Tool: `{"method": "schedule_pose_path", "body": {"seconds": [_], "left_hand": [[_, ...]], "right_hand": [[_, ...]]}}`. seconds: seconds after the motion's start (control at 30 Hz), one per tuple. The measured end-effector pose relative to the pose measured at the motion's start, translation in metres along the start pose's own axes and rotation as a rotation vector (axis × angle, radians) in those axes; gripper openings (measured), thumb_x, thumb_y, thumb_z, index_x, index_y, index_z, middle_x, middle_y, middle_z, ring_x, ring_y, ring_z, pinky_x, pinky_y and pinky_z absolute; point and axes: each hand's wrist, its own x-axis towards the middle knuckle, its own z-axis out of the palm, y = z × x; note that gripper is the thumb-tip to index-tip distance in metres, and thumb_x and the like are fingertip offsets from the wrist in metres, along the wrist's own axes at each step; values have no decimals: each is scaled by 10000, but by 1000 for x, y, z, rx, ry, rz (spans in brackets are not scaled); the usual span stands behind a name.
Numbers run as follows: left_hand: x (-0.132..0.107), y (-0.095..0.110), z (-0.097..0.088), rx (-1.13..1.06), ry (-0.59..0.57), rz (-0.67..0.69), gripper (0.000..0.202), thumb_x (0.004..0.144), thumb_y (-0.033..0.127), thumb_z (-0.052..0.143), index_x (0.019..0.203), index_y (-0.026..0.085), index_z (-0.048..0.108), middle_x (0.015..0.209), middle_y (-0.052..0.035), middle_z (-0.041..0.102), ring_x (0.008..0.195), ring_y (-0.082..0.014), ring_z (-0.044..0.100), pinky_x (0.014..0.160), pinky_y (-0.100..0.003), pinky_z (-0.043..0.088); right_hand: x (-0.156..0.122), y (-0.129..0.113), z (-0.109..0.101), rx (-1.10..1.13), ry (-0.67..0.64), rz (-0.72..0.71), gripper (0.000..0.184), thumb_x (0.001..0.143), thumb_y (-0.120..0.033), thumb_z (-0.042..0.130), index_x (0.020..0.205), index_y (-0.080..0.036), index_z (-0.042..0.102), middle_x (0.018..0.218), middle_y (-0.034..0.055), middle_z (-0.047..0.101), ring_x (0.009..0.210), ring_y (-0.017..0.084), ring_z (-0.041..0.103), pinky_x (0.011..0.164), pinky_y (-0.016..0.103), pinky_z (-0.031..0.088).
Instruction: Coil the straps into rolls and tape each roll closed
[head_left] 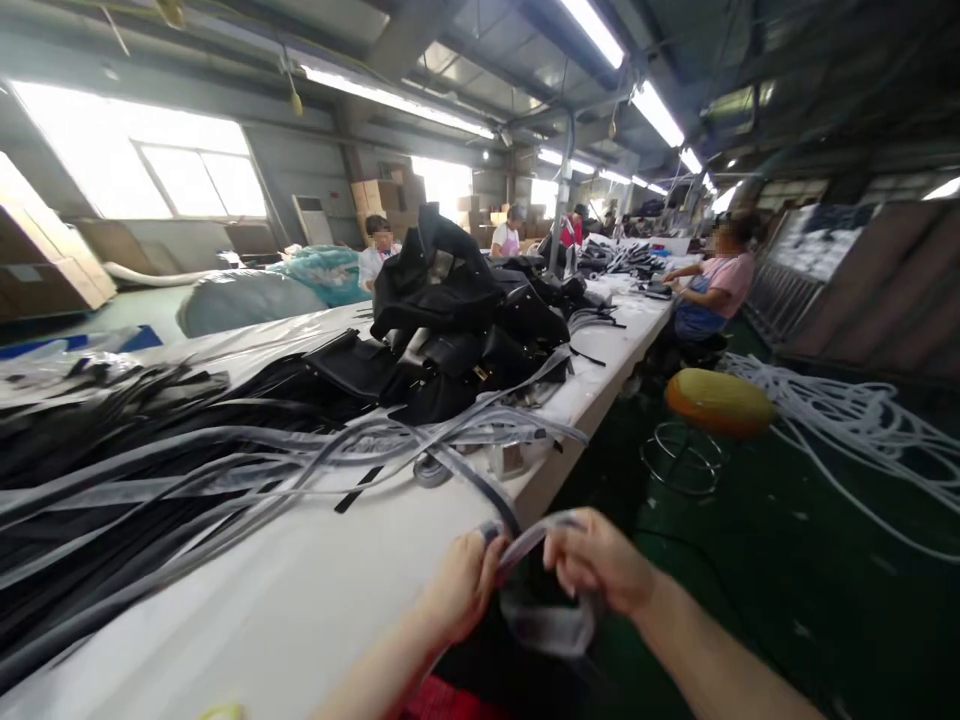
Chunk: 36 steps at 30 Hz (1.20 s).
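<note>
My left hand [459,585] and my right hand [596,562] are both closed on a clear plastic strip [525,545] at the near edge of the long white table [315,590]. Each hand pinches the strip, close together, and a loop of it hangs below my right hand. The strip runs up from my left hand toward a tangle of grey and clear straps [225,470] spread over the table's left side. Behind the straps sits a heap of black bags [457,320].
An orange-topped stool [716,402] stands by the table's right side. White cords [862,420] lie on the green floor. A person in pink [712,290] sits farther along the table, and others work at the far end. Cardboard boxes [45,260] are stacked at the left.
</note>
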Motion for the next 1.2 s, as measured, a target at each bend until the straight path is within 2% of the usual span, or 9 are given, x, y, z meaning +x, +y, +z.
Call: {"method": "schedule_pose_path", "body": {"seconds": [0.13, 0.2, 0.3, 0.4, 0.53, 0.7, 0.87, 0.97, 1.2], "left_hand": [[-21, 1, 26, 14, -200, -17, 613, 909, 673, 300, 732, 167, 598, 521, 15, 476, 453, -114, 429, 463, -230, 356], [-24, 11, 36, -88, -210, -82, 630, 881, 710, 324, 726, 158, 587, 464, 42, 430, 395, -93, 389, 415, -213, 323], [-23, 25, 44, -257, -280, -77, 565, 840, 694, 471, 848, 145, 603, 520, 40, 497, 411, -77, 427, 432, -198, 340], [-21, 28, 47, -453, -353, -85, 504, 761, 616, 663, 909, 137, 612, 680, 0, 585, 534, -83, 538, 512, -194, 409], [-13, 12, 46, -732, -361, -309, 447, 721, 473, 772, 953, 110, 652, 696, 2, 595, 550, -85, 565, 538, -205, 436], [-2, -5, 48, -1077, -384, -468, 471, 776, 520, 677, 929, 75, 670, 650, -17, 606, 563, -121, 573, 653, -293, 521], [4, -14, 61, -816, -172, -361, 291, 694, 319, 786, 854, 110, 662, 680, -23, 667, 610, -133, 620, 688, -291, 518], [8, -21, 63, -627, -73, -291, 383, 702, 424, 787, 899, 120, 661, 729, -45, 697, 654, -146, 652, 664, -264, 496], [-12, -4, 51, -759, -494, -208, 518, 760, 523, 650, 1027, 80, 658, 682, -54, 654, 581, -133, 592, 666, -290, 509]], "right_hand": [[10, -30, -51, -328, 92, 29, 411, 805, -525, 626, 703, -129, 659, 418, -36, 456, 374, 91, 400, 478, 254, 438], [11, -25, -53, -600, 136, -77, 376, 810, -455, 625, 988, -128, 675, 732, 64, 652, 625, 167, 599, 660, 320, 518], [6, -11, -37, -819, -34, -259, 721, 727, -362, 700, 1381, -175, 464, 1200, 131, 602, 1037, 243, 601, 926, 380, 479], [4, -2, -25, -744, -194, -202, 601, 796, -330, 619, 1357, -164, 479, 981, 73, 670, 859, 208, 649, 809, 326, 519], [10, -13, -31, -875, 71, -260, 324, 901, -259, 473, 1179, -190, 624, 1059, 83, 688, 946, 215, 650, 858, 330, 497], [7, -37, -40, -1109, 58, -362, 344, 910, -210, 462, 1212, -198, 625, 1171, 86, 680, 1061, 226, 636, 942, 346, 473], [-1, -43, -34, -1181, 9, -370, 326, 927, -224, 465, 1203, -193, 635, 1151, 83, 695, 1032, 224, 653, 913, 336, 480], [-2, -42, -32, -1195, -27, -375, 317, 929, -236, 479, 1197, -192, 644, 1149, 82, 696, 1033, 228, 651, 902, 333, 478], [22, -29, -60, -1031, -21, -240, 308, 936, -289, 458, 1126, -197, 682, 1128, 80, 699, 1038, 226, 645, 920, 345, 474]]}}
